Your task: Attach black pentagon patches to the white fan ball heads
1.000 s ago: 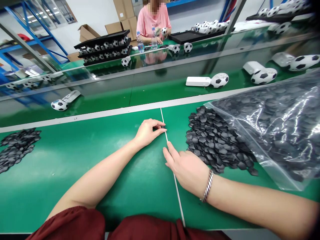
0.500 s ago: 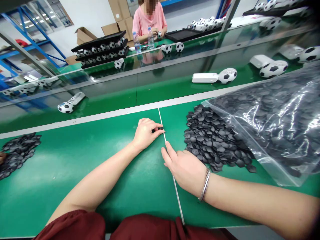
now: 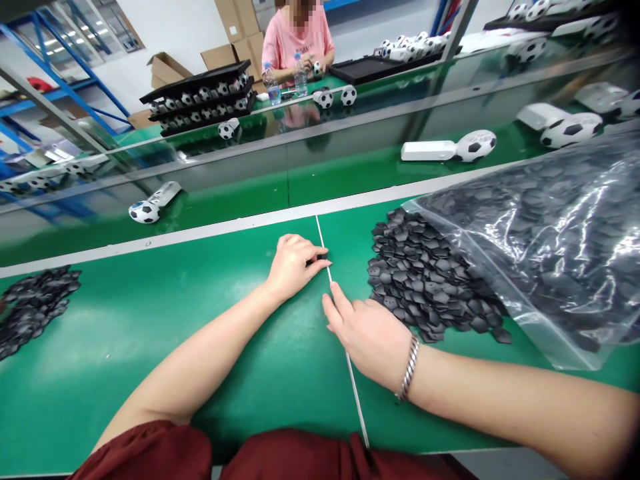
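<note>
My left hand (image 3: 297,267) rests on the green tabletop beside a thin white line (image 3: 356,393). Its thumb and forefinger are brought together, with a small dark piece (image 3: 321,257) partly visible between them. Just nearer to me, my right hand (image 3: 367,337) lies palm down across the line, wearing a braided silver bracelet (image 3: 411,368). Its forefinger is stretched forward and the other fingertips touch the table; nothing shows in its grip. Right of both hands spreads a heap of black, mostly five-sided flat pieces (image 3: 425,273).
A clear plastic bag (image 3: 565,247) of similar pieces lies at right; another black heap (image 3: 40,300) is at left. Beyond a pale edge strip (image 3: 240,225), white football-ended devices (image 3: 450,148) lie on a green belt (image 3: 260,190). A co-worker (image 3: 297,43) sits opposite near stacked trays (image 3: 200,100).
The football-ended devices on the near belt have moved right, and those on the far belt left. My hands have hardly moved; less of the dark piece shows between my left fingers.
</note>
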`<state>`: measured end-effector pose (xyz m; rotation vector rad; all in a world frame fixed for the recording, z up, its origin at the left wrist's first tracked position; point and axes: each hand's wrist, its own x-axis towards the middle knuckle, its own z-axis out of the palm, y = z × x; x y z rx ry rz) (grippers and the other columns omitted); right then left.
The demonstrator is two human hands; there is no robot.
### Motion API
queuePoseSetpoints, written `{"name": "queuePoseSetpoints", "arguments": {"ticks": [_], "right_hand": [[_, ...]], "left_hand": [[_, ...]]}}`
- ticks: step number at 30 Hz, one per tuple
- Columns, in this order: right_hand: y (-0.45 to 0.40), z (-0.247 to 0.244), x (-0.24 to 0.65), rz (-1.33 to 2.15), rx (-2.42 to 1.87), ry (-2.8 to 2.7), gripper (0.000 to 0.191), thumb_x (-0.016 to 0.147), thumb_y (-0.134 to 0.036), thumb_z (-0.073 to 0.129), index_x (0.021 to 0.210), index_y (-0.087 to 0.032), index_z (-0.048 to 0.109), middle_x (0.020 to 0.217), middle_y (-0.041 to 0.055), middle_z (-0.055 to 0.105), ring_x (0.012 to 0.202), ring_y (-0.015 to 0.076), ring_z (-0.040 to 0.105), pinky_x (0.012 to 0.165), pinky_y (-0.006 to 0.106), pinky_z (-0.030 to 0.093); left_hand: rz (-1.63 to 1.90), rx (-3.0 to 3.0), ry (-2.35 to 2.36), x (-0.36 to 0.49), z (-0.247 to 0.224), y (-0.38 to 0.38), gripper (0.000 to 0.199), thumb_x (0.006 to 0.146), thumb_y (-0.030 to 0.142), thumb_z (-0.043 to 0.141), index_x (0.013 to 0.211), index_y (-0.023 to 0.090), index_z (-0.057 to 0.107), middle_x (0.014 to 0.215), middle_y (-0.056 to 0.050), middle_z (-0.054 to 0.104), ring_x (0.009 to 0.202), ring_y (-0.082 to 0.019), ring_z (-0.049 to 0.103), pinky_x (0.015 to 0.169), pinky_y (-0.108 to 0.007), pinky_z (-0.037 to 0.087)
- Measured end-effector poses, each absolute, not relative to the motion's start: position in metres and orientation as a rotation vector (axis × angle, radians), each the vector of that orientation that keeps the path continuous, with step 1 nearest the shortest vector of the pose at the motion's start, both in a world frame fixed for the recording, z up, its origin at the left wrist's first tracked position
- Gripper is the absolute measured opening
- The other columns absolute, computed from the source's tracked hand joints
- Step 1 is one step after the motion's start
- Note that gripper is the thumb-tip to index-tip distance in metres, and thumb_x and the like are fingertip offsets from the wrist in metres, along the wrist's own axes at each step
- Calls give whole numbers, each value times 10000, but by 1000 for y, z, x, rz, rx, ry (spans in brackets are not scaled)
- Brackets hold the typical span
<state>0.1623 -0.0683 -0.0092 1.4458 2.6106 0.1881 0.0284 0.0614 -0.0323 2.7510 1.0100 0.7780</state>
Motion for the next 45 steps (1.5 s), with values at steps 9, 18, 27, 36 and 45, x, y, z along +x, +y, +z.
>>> {"name": "queuePoseSetpoints", "arguments": {"ticks": [9,18,27,36,45], "right_hand": [[-69,-10,162,186,1444,2609,429,884,-226,328,1266,-49,410,1304,272,399,680,180,616,581,307,458],[-67,-10,162,192,1451,2624,422,894,-229,312,1258,-47,424,1297,266,413,672,182,613,574,311,462],[-67,-11,163,204,1466,2636,423,892,-239,319,1256,-52,427,1296,258,419,678,185,609,570,312,460],[-68,-11,162,166,1473,2638,424,889,-245,331,1258,-55,420,1304,257,410,692,190,613,570,314,460],[-68,-12,162,166,1482,2649,423,885,-241,327,1251,-52,424,1301,258,414,689,195,611,570,321,458]], "left_hand": [[607,2701,983,23,-29,64,199,819,292,552,984,220,638,748,-3,657,776,-153,558,816,-325,352],[660,2562,1018,22,-30,65,177,802,299,576,937,219,656,688,9,617,700,-138,539,762,-297,385],[588,2458,1009,23,-25,69,200,841,268,515,981,200,641,727,-3,603,680,-123,524,698,-258,405],[605,2454,949,21,-25,71,259,780,230,595,1034,182,617,699,10,559,674,-124,512,712,-272,407],[628,2407,1012,20,-27,72,281,751,184,613,1032,190,610,740,4,542,738,-137,509,749,-289,416]]}}
